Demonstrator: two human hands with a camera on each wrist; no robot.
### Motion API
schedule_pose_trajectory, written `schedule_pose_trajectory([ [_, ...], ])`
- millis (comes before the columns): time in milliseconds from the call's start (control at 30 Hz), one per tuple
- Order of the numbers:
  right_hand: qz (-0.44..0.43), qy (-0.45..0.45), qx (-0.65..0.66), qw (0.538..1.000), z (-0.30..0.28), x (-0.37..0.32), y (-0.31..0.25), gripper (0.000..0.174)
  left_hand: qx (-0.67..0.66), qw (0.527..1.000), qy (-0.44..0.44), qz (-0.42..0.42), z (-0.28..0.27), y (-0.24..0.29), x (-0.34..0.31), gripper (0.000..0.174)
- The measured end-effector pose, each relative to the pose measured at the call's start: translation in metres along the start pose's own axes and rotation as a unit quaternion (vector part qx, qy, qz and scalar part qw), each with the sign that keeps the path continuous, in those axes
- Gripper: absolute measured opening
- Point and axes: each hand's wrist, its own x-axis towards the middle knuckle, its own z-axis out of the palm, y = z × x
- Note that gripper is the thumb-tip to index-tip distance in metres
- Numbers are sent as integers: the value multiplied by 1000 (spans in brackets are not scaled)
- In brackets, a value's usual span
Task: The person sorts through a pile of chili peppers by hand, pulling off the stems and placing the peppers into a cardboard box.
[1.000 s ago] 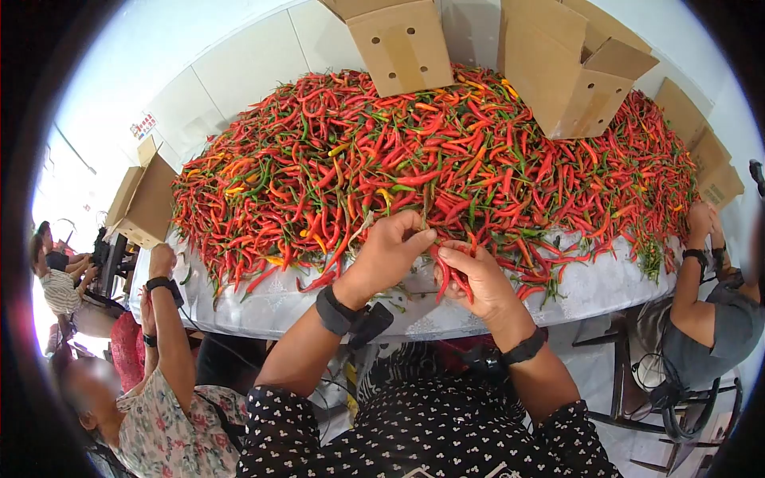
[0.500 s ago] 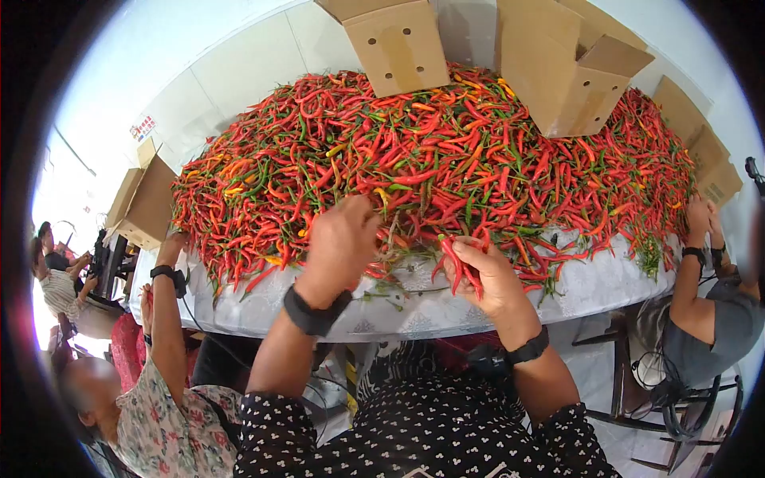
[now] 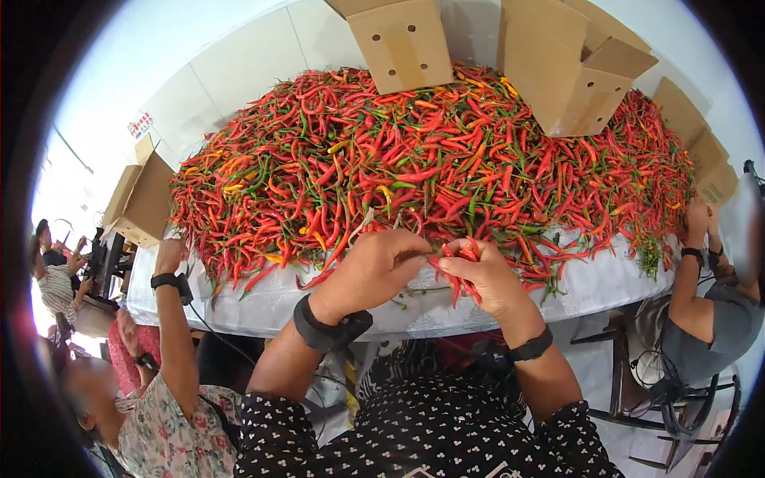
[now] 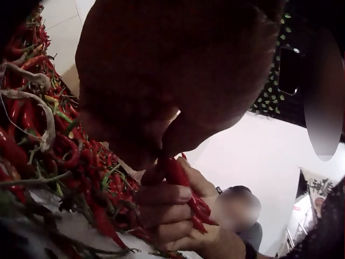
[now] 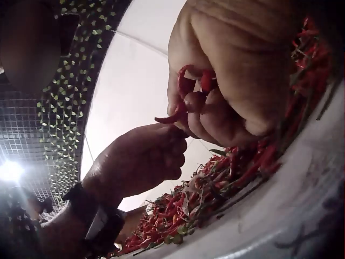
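Observation:
Several red chili peppers (image 3: pixel 456 288) are gripped in my right hand (image 3: pixel 496 285), their tips poking out below the thumb. My left hand (image 3: pixel 374 272) meets it from the left, thumb and forefinger pinching the end of a chili. The left wrist view has the held chilies (image 4: pixel 179 176) right under the left fingertips. Seen from the right wrist, one curved chili (image 5: pixel 170 118) sticks out of the right fist to the left hand's fingers. Behind both hands rises a big heap of red, orange and green chilies (image 3: pixel 351 143).
The heap lies on a table with a pale cloth (image 3: pixel 351 319). Cardboard boxes stand at the back, one in the middle (image 3: pixel 398 52) and one at right (image 3: pixel 558 72), another at left (image 3: pixel 143 199). A person (image 3: pixel 175 374) sits at left, another (image 3: pixel 709 311) at right.
My left hand leaves the right, swings left over the front of the heap, then comes back to the chilies. The right hand keeps its hold on them nearly in place.

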Motion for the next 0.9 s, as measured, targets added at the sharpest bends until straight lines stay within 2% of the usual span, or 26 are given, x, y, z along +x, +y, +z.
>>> schedule_pose_trajectory([
  [67, 11, -5, -10, 1000, -2, -2, -2, 16, 40, 997, -14, 61, 0, 0, 0, 17],
  [167, 27, -11, -6, 1000, -5, -1, 1, 16, 25, 994, 9, 110, 6, -7, -2, 15],
  [367, 47, -59, -9, 997, -4, 6, 7, 17, 70, 988, 42, 130, 8, -9, -10, 13],
  [500, 74, -90, 35, 993, -4, 6, 4, 17, 25, 994, 49, 97, 8, -8, -13, 13],
  [567, 92, -110, 57, 988, -9, 5, 7, 17, -19, 997, 24, 65, 7, -6, -14, 12],
  [700, 91, -123, 95, 984, -12, 4, 12, 19, -25, 998, 9, 65, 8, -7, -13, 11],
  [900, 91, -161, 151, 971, -17, 3, 11, 22, -110, 993, -13, 50, 18, -13, -14, 9],
])
